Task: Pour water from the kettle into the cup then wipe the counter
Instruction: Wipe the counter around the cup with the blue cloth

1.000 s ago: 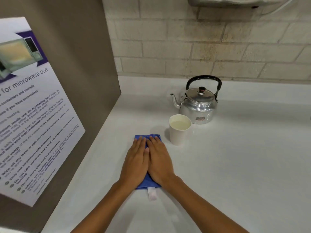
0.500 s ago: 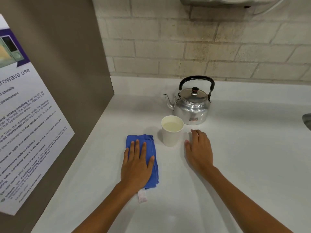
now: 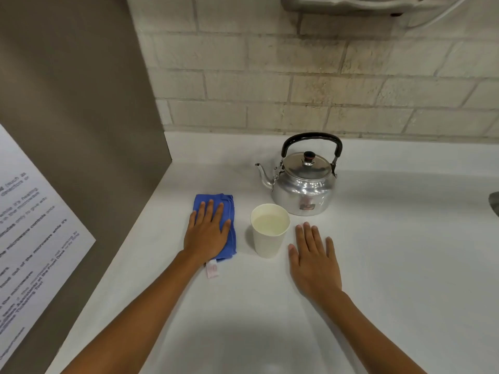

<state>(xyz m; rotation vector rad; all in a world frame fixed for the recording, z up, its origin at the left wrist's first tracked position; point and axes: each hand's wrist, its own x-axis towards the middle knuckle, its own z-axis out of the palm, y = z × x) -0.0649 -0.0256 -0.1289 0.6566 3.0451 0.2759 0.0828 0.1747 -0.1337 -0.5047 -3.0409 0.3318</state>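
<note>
A shiny metal kettle with a black handle stands upright on the white counter, spout pointing left. Just in front of it is a white paper cup holding water. Left of the cup lies a folded blue cloth with a white tag at its near end. My left hand lies flat on the cloth, fingers spread, pressing it to the counter. My right hand rests flat and empty on the counter, just right of the cup and not touching it.
A brown side panel with a white microwave-use notice walls off the left. A brick wall runs along the back. A grey appliance hangs above, and a dark object sits at the right edge.
One second ago both hands lay together on the cloth. My right hand has left it and moved to the counter right of the cup. My left hand and cloth have slid away from me.
</note>
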